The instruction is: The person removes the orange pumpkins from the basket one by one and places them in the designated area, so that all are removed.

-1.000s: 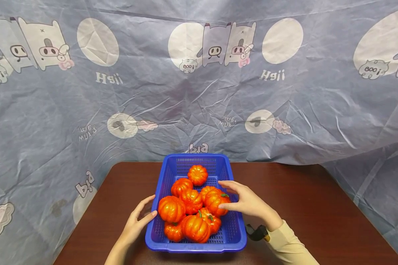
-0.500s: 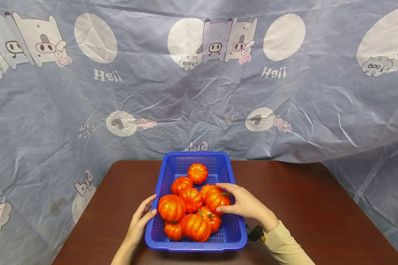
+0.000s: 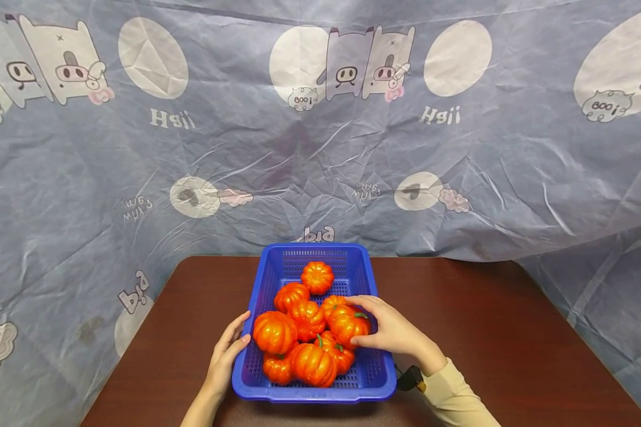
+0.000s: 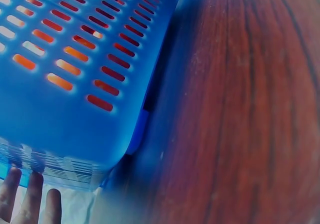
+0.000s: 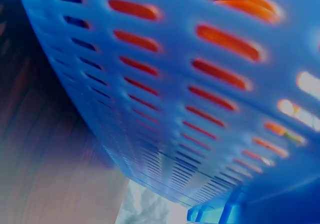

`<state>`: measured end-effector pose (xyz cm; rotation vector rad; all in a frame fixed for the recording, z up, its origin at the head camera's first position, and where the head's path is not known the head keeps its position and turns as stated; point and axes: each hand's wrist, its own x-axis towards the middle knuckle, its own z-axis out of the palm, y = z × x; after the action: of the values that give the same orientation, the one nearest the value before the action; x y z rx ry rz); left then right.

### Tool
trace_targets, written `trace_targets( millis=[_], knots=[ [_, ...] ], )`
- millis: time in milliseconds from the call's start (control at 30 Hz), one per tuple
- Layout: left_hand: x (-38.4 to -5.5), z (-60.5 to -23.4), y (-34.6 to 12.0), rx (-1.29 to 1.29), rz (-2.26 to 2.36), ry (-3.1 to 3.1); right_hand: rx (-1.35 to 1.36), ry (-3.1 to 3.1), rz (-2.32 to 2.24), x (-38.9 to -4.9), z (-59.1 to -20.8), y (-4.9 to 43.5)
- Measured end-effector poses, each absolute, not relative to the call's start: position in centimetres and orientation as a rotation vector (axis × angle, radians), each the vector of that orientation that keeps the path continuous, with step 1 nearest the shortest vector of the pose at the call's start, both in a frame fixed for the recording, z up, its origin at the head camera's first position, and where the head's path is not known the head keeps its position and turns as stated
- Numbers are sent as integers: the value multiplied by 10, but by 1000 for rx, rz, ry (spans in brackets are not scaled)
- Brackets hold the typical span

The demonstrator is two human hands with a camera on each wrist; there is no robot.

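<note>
A blue plastic basket (image 3: 315, 394) with slotted walls holds several shiny orange pumpkins. My right hand (image 3: 397, 332) reaches over the basket's right rim and curls its fingers and thumb around a pumpkin (image 3: 346, 325) with a green stem. That pumpkin rests among the others. At the left side of the basket, my left hand (image 3: 221, 359) touches the wall with its fingers fairly straight. Fingers (image 4: 32, 196) of that hand show beside the basket wall (image 4: 70, 129) in the left wrist view. The right wrist view has only the slotted wall (image 5: 175, 74), with no hand visible.
The basket stands on a dark brown wooden table (image 3: 470, 332). Behind and beside the table hangs a grey-blue printed cloth (image 3: 299, 160). One pumpkin (image 3: 317, 277) sits apart toward the basket's far end.
My right hand has moved slightly left and down, and its fingers and thumb have closed in around the pumpkin. The left hand has stayed at the basket's left side.
</note>
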<state>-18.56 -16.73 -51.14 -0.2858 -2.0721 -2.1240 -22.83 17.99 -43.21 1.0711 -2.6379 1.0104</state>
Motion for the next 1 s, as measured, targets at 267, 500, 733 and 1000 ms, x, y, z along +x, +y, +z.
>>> trace_targets(
  millis=[267,500,733,1000],
  knots=[
    [-184,-508,-165,-324,-2118,-2070,1015,-2650,919,-227,-436,171],
    [-185,-511,-166,-291,-2132,-2047,952,-2632,1045,-227,-439,170],
    [-185,-511,-166,-291,-2118,-2066,1044,-2370,1574,-228,-436,183],
    [-184,-509,-165,-279,-2128,-2062,1044,-2229,1723,-227,-432,197]
  ],
)
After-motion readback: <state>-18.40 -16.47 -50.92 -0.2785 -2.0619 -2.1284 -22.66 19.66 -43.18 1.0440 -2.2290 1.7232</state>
